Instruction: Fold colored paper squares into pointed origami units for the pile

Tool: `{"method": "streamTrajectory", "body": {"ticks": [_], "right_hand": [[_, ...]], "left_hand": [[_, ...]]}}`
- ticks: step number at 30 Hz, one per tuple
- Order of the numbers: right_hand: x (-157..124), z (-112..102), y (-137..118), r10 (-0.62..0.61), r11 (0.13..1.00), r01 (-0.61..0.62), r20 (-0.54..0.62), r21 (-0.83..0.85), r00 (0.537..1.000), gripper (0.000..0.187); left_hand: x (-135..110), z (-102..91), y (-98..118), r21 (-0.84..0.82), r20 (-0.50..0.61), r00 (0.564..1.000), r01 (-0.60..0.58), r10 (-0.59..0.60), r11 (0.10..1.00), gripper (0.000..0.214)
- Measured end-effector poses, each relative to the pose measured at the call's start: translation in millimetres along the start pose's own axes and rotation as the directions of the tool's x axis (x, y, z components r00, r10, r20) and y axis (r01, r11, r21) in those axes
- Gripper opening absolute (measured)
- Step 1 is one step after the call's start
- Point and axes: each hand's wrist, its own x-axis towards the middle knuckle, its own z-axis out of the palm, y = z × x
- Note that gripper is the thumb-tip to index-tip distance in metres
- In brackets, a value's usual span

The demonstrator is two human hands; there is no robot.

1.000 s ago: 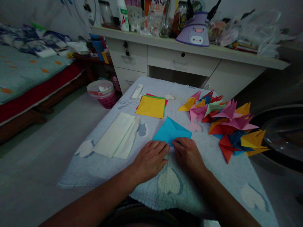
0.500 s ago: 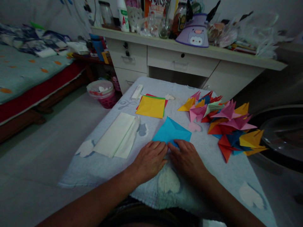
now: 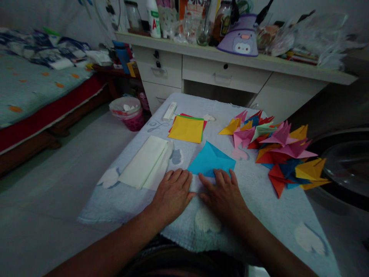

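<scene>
Nearest the camera, both forearms come in over the edge of the worktop (image 3: 276,215), which is covered with a pale blue towel printed with white shapes. The left hand (image 3: 173,192) lies palm down with its fingers spread and grips nothing. Its fingertips are just beside the near left corner of the blue folded paper (image 3: 211,159); whether they touch it I cannot tell. The right hand (image 3: 223,194) is also flat and open, and its fingertips lie on the near edge of that paper, apparently pinning it to the towel rather than grasping it. The pressure probably keeps the fold shut and stops the sheet sliding on the soft cloth.

The blue folded paper lies in the middle of the worktop, directly ahead of both hands, with its point facing away.

A folded white sheet (image 3: 145,163) lies left of it, apart from the hands. To the right is a heap of folded paper pieces (image 3: 276,154) in pink, red, yellow and blue, seemingly kept clear of the working spot. Beyond the blue paper, a stack of flat coloured squares (image 3: 187,129) with yellow on top is within arm's reach, and a small white box (image 3: 170,111) lies beside it.

Farther off, a pink bin (image 3: 128,113) stands on the floor. A desk (image 3: 230,73) is crowded with bottles, and a bed (image 3: 29,92) is at the left.
</scene>
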Motion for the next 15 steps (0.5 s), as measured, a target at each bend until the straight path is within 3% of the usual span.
{"method": "streamTrajectory", "body": {"ticks": [6, 9, 12, 15], "right_hand": [[5.4, -6.0, -8.7, 0.015, 0.999, -0.013, 0.053, -0.041, 0.998, 0.059], [7.2, -7.1, -10.6, 0.021, 0.999, -0.018, 0.062, -0.039, 0.998, 0.06], [7.7, -7.1, -11.8, 0.035, 0.999, -0.033, 0.058, -0.04, 0.998, 0.061], [6.4, -5.1, -12.8, 0.047, 0.998, -0.045, 0.05, -0.031, 0.998, 0.058]], "left_hand": [[-1.6, -11.4, 2.7, 0.054, 0.013, 0.996, 0.088, -0.089, 0.995, 0.042], [-1.6, -11.0, 5.9, 0.042, -0.037, 0.991, 0.133, -0.132, 0.99, 0.037], [0.6, -1.9, 8.4, -0.012, -0.096, 0.995, 0.031, -0.032, 0.999, 0.034], [4.4, 11.2, 7.8, -0.129, -0.081, 0.993, -0.097, 0.087, 0.987, 0.038]]}}
